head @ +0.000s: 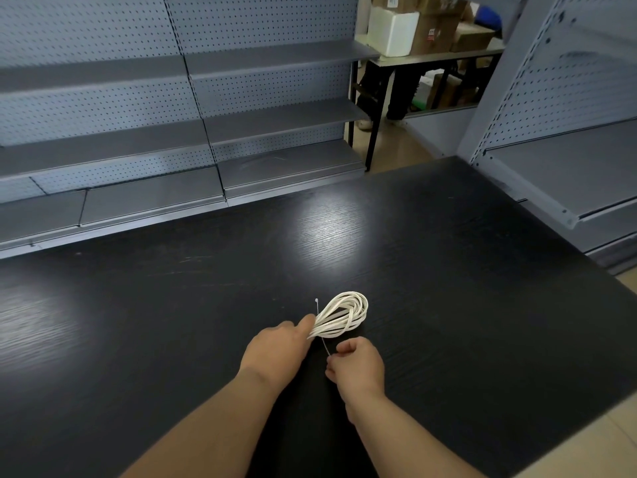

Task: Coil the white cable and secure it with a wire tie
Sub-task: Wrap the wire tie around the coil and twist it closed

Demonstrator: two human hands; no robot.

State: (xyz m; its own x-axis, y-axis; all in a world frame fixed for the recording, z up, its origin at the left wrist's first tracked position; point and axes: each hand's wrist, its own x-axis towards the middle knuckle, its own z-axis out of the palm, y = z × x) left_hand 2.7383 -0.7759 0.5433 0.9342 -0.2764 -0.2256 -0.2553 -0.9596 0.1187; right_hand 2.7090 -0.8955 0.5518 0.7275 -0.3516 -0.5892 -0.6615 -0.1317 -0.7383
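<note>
The white cable (344,313) lies coiled in several loops on the black table (172,305), near its front middle. My left hand (279,346) grips the gathered near end of the coil, fingers curled round the strands. A thin white wire tie (325,348) runs under the bundle; its head sticks up beyond my left fingers. My right hand (356,369) pinches the tie's near end just right of the bundle.
Grey pegboard shelving (172,139) stands along the table's far side and more shelving (568,150) at the right. A metal table (431,56) with cardboard boxes stands at the back, with a person's legs (396,94) behind it.
</note>
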